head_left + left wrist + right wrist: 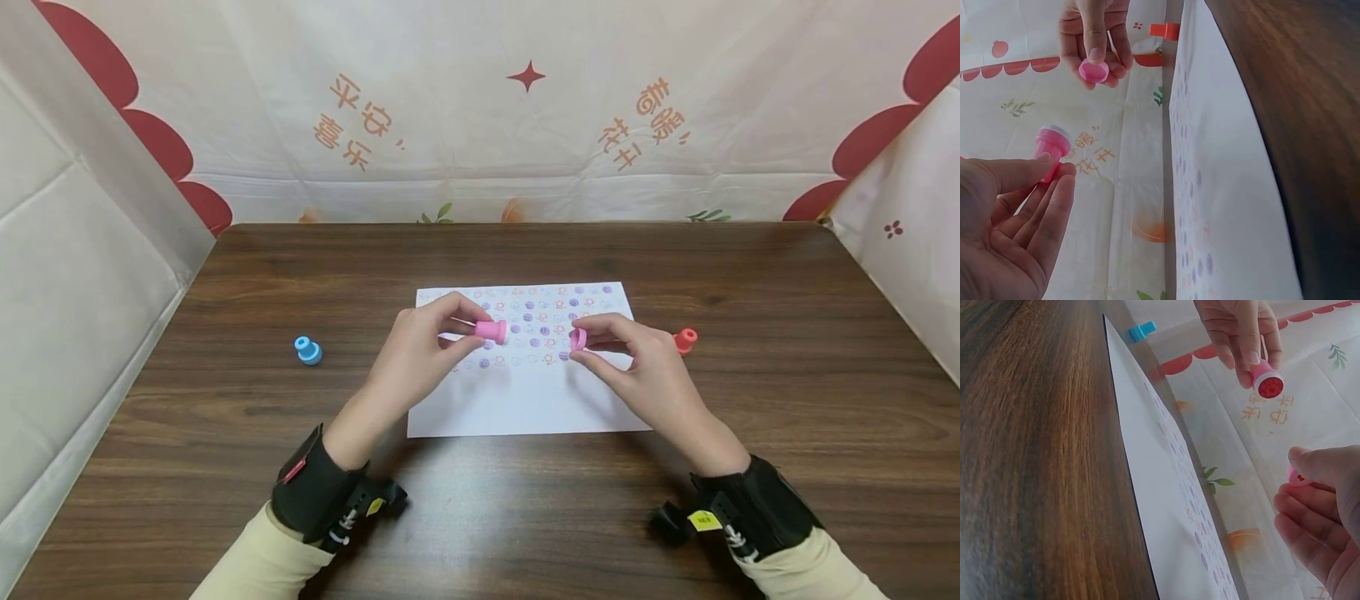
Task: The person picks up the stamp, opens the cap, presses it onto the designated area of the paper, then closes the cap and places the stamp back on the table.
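Between thumb and fingertips, my left hand (423, 346) pinches a pink stamp (491, 332) by its handle, above the paper. Its red stamping face points right and shows in the right wrist view (1270, 386). Facing it a short way off, my right hand (645, 354) pinches the round pink cap (577, 339); the cap's hollow inside shows in the left wrist view. Below both hands lies a white sheet of paper (525, 408), its upper part covered in rows of small purple, red and pale blue stamped prints.
A blue stamp (308, 351) stands on the brown wooden table (225, 467) to the left of the paper. To the right, a red stamp (686, 340) is partly hidden behind my right hand. A printed white cloth (480, 108) hangs behind the table.
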`<state>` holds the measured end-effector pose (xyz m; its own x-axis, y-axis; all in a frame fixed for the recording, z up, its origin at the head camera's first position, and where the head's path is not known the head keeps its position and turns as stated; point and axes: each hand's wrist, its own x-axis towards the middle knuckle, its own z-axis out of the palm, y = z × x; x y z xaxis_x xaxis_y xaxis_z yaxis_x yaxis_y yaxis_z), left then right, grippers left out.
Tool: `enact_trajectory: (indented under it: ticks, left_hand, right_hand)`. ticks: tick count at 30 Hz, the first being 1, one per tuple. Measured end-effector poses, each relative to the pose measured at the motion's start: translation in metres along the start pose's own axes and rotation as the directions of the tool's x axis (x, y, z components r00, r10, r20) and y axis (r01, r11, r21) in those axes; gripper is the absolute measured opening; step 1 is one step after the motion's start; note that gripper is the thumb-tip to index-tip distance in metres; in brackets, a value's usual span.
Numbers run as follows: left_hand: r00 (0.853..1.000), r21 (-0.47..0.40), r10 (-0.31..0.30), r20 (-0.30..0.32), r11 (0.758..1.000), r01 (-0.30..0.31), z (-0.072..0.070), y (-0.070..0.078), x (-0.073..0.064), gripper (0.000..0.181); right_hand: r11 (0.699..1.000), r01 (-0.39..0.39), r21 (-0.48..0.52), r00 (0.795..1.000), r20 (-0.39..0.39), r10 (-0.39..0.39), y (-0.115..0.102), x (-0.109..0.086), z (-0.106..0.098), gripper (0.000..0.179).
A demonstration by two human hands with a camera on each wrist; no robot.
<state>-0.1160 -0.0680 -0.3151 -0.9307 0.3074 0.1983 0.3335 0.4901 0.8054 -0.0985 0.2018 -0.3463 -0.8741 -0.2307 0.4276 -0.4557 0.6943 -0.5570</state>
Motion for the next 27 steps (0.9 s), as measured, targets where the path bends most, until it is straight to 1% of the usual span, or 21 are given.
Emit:
enact_trajectory:
  ticks: [5,11,18,22,25,27]
  left_hand:
    - [0.999,-0.013,0.031,0.017,0.999,-0.031,0.004,0.004,0.006,0.017]
    - [0.999,-0.027,0.040,0.033,0.999,-0.040,0.008,0.008,0.009,0.018]
    - [0.998,-0.012,0.045,0.033,0.999,-0.045,0.013,0.009,0.012,0.017]
    - [0.997,-0.003,0.067,0.039,0.998,-0.067,0.014,0.010,0.014,0.017]
    - [0.996,-0.027,0.078,0.046,0.997,-0.077,0.014,0.010,0.015,0.018]
    - [0.996,-0.076,0.067,0.056,0.995,-0.063,0.014,0.010,0.016,0.018]
  right_hand:
    - [1.000,0.000,-0.002,1.000,-0.010,0.000,0.002,-0.002,-0.001,0.042]
    - [1.000,-0.006,-0.004,1.000,-0.020,0.006,0.003,-0.004,-0.003,0.043]
    - [1.000,-0.004,-0.002,1.000,-0.030,0.004,0.005,-0.005,-0.005,0.043]
    - [1.000,-0.006,-0.002,0.999,-0.043,0.006,0.007,-0.006,-0.007,0.043]
    - [1.000,-0.011,-0.003,0.999,-0.050,0.010,0.008,-0.007,-0.008,0.043]
    - [1.000,-0.012,-0.006,0.999,-0.053,0.012,0.008,-0.007,-0.009,0.043]
